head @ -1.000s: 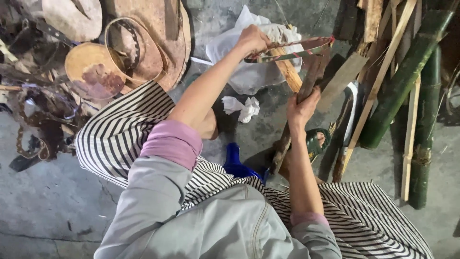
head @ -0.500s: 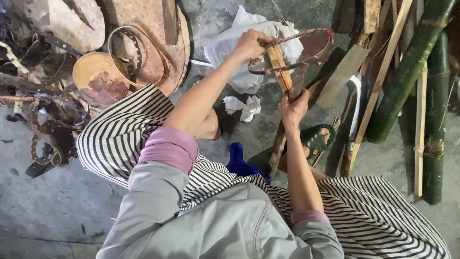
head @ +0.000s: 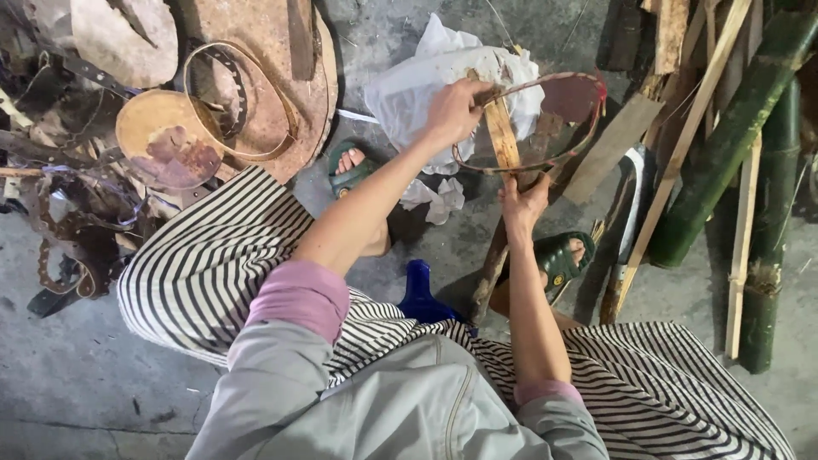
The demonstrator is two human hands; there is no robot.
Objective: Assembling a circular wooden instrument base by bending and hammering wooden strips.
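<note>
Over the grey concrete floor (head: pixel 102 383), both hands clamp the thin hoop (head: pixel 588 89) (long axis toward two o'clock): left hand (head: pixel 456 111) on its ten o'clock rim, right hand (head: pixel 521 204) at six.

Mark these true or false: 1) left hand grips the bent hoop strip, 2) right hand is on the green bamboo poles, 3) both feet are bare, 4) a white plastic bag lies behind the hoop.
1) True: the left hand grips the hoop strip at its near end.
2) False: the right hand holds the wooden stick; the green bamboo poles lie apart, untouched.
3) False: both feet wear green sandals.
4) True: the white plastic bag lies on the floor there.
</note>
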